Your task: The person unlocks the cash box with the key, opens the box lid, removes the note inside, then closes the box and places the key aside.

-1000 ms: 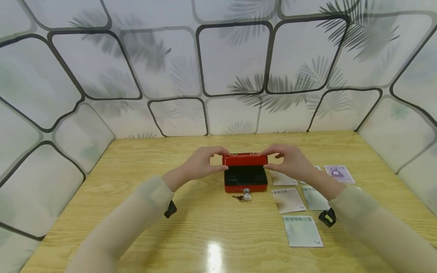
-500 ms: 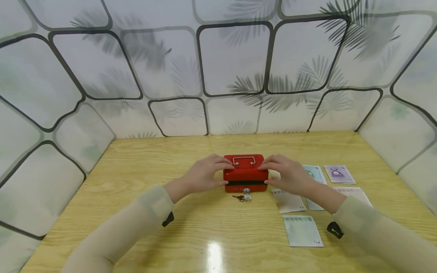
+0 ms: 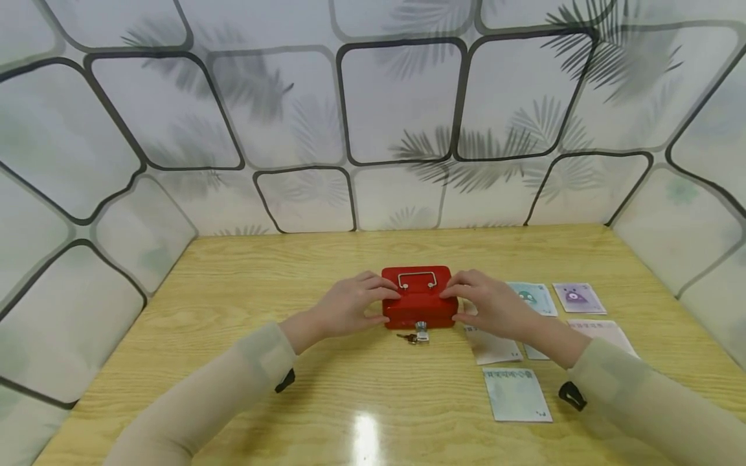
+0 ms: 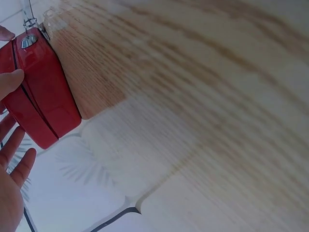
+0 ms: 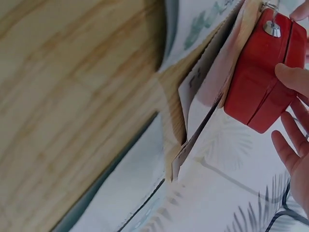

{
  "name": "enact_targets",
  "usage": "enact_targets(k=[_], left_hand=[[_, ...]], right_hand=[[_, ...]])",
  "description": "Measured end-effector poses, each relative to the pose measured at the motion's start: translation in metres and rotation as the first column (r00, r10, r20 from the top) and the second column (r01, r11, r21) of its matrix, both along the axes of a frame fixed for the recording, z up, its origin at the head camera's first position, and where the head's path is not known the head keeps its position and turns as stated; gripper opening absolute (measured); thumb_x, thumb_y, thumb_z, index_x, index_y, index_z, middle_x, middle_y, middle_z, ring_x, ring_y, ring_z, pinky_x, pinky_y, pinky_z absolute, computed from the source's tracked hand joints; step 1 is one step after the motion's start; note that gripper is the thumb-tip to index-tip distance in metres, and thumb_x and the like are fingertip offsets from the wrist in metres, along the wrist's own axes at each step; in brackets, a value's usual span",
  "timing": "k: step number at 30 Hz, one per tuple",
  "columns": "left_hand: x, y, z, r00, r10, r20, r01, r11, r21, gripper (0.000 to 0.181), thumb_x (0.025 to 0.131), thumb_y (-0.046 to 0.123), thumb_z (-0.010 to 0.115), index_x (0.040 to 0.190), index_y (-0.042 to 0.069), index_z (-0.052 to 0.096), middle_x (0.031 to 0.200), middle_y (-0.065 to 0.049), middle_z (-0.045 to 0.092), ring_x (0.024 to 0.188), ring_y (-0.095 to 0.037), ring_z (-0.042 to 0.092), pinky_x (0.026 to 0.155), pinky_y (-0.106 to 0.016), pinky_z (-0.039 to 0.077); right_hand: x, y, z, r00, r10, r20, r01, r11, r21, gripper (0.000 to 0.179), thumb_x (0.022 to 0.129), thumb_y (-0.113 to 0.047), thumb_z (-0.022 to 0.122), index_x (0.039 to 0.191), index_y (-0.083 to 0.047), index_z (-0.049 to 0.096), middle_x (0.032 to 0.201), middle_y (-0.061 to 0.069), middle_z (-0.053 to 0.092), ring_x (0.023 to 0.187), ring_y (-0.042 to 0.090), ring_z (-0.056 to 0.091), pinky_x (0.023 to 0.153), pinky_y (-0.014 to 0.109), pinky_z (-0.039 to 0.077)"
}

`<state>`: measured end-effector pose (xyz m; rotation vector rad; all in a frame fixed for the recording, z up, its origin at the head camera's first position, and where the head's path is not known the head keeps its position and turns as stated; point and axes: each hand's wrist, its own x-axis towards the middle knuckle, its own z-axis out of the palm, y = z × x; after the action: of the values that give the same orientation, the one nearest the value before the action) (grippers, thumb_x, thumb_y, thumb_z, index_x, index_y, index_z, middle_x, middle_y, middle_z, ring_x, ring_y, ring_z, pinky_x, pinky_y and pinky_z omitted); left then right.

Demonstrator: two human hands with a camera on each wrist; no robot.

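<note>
A small red cash box (image 3: 418, 304) stands on the wooden table with its lid down and its wire handle folded flat on top. My left hand (image 3: 352, 304) grips its left side, fingers over the lid and thumb low at the front corner. The right hand (image 3: 491, 305) mirrors this on the right side. In the left wrist view, the thumb (image 4: 10, 83) lies against the box along the lid seam; the right thumb (image 5: 292, 79) does likewise in the right wrist view. A small padlock (image 3: 422, 334) and keys (image 3: 409, 338) are at the box's front.
Several square monster-print cards lie to the right, among them a purple card (image 3: 579, 298), a blue-green card (image 3: 535, 298) and a pale card (image 3: 517, 395) nearest me. The right forearm passes over some. A patterned fabric wall (image 3: 402, 103) rises behind the wooden table (image 3: 245, 259).
The raised lid has come down toward me and now lies closed on the box. Both hands moved down and slightly nearer with it, and the dark inside is covered.
</note>
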<state>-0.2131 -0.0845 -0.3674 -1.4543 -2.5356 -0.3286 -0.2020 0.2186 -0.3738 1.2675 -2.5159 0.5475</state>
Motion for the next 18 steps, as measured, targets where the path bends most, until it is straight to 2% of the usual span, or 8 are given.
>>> enact_targets(k=[6, 18], left_hand=[[-0.0007, 0.0025, -0.0006, 0.999, -0.02, -0.038, 0.02, 1.0, -0.005, 0.043, 0.083, 0.028, 0.079, 0.12, 0.013, 0.065, 0.124, 0.0, 0.062, 0.11, -0.018, 0.054, 0.092, -0.03, 0.048], [0.002, 0.003, -0.0023, 1.0, -0.006, -0.011, 0.006, 1.0, 0.02, 0.04, 0.083, 0.025, 0.079, 0.119, 0.013, 0.067, 0.122, -0.001, 0.063, 0.11, -0.018, 0.054, 0.092, -0.031, 0.048]], right_hand=[[0.0002, -0.0026, -0.0002, 0.999, 0.005, -0.044, -0.003, 0.998, 0.057, 0.041, 0.071, -0.012, 0.088, 0.106, -0.009, 0.067, 0.11, 0.003, 0.059, 0.098, 0.019, 0.054, 0.077, 0.034, 0.054], [0.0017, -0.0076, -0.0013, 0.999, -0.021, -0.042, 0.024, 0.997, 0.076, 0.035, 0.07, -0.013, 0.089, 0.097, -0.011, 0.065, 0.107, 0.002, 0.061, 0.098, 0.02, 0.054, 0.079, 0.035, 0.054]])
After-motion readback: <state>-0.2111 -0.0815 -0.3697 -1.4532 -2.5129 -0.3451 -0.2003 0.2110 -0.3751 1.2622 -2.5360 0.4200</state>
